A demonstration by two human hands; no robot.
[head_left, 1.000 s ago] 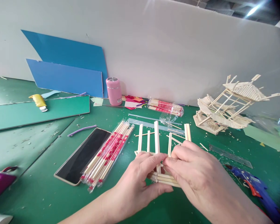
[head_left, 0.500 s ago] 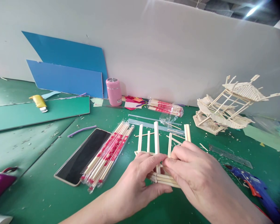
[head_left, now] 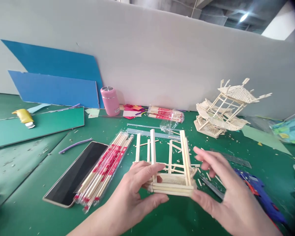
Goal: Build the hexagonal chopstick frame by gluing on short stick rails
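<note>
A small frame of pale wooden sticks (head_left: 173,189), with several upright posts on a low layered base, is in front of me. My left hand (head_left: 140,188) is closed on its left front corner, thumb below and fingers over the side. My right hand (head_left: 217,186) is open at the right side, fingers spread away from the posts. Its thumb tip is at the right front corner, apparently touching it. Left of the frame lies a plastic-wrapped bundle of chopsticks (head_left: 105,167), partly over a dark phone (head_left: 76,173).
A blue glue gun (head_left: 260,193) and a pointed metal tool (head_left: 212,186) lie on the right. A stick pagoda model (head_left: 221,111) stands behind. Further back are a pink flask (head_left: 110,101), another chopstick bundle (head_left: 164,113) and blue boards (head_left: 56,88). Stick scraps litter the green table.
My right hand has drawn back to the right from the frame's middle, and its fingers have opened. My left hand still grips the frame. The view has shifted slightly right.
</note>
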